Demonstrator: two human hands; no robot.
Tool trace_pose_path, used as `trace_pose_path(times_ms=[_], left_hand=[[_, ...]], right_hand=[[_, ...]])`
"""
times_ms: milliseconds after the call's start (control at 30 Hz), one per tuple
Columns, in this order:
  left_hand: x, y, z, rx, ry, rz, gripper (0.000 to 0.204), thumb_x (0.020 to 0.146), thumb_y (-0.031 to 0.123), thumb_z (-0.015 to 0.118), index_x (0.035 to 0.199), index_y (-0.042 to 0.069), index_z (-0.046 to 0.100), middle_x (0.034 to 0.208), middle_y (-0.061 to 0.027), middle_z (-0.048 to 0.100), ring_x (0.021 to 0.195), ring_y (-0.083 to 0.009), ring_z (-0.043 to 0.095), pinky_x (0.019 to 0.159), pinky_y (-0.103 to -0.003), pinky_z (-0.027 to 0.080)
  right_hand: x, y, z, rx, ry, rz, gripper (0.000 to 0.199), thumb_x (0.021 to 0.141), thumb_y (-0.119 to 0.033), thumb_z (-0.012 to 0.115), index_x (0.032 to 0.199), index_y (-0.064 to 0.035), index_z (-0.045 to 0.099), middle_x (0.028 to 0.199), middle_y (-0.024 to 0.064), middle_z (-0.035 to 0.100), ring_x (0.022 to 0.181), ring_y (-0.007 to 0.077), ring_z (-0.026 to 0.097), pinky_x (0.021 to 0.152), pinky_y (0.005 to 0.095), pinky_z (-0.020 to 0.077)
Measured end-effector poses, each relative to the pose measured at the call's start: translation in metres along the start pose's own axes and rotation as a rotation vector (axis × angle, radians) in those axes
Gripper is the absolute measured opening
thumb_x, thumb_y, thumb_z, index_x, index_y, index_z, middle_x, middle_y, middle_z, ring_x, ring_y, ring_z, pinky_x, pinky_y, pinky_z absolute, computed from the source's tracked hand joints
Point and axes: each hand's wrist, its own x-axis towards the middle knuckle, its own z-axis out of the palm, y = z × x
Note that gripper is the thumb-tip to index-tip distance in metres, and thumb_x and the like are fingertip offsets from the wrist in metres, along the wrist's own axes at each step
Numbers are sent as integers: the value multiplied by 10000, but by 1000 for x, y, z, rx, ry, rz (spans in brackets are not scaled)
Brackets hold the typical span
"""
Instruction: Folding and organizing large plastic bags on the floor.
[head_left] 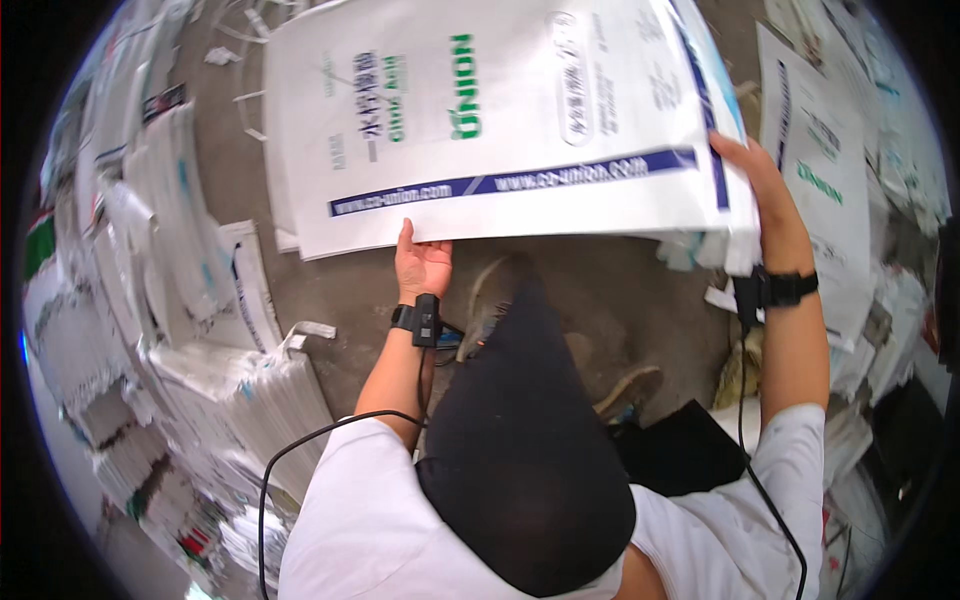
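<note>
Held just beyond the black-trousered leg (525,420), the flat white printed sacks (520,85) run lengthwise left to right, the right hand (768,195) gripping their right end, the left hand (424,268) pinching their near edge.

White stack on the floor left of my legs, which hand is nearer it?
Left. The left hand is right of the stack, at the near edge of the held bags; the right hand is farther, at their right end.

Floor (350,285): bare, grey-brown and dull, evenly lit. Stacked white sacks (245,400) occupy the area from eight to ten o'clock; flat printed sacks (820,215) show at three o'clock.
</note>
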Motion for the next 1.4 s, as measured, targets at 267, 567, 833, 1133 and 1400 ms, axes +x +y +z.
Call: trace_pose_path(times_ms=[267,567,833,1133,1400], left_hand=[[24,91,0,-77,212,350,401,953,207,629,1292,16,533,1324,-151,570,1250,-331,516,1109,-490,391],[37,108,-20,221,184,368,423,988,176,588,1350,-13,477,1316,-161,572,1230,-329,528,1097,-487,404],[51,131,-51,363,186,307,426,1009,204,548,1355,-27,457,1351,-187,549,1257,-347,523,1106,-518,407],[52,135,-42,477,239,302,428,1014,224,539,1342,-42,471,1327,-183,576,1211,-323,568,1061,-466,472],[49,138,-25,474,211,247,365,972,189,617,1261,-20,538,1228,-148,642,1129,-280,629,973,-429,546]], right_hand=[[32,101,-63,-757,399,-351,496,831,-277,726,1182,36,568,1052,182,684,950,287,672,850,373,505],[25,119,-63,-788,519,-331,569,828,-278,718,1260,31,513,1136,230,648,1040,332,643,900,396,483],[36,114,-31,-1051,625,-75,632,833,-392,677,1243,24,435,1074,316,643,1005,467,628,866,517,498],[25,125,-29,-915,698,-126,603,853,-340,670,1272,27,440,1133,298,632,1033,460,617,865,509,497],[18,140,-14,-884,861,-272,548,856,-287,667,1267,16,470,1123,276,638,994,445,629,820,496,515]])
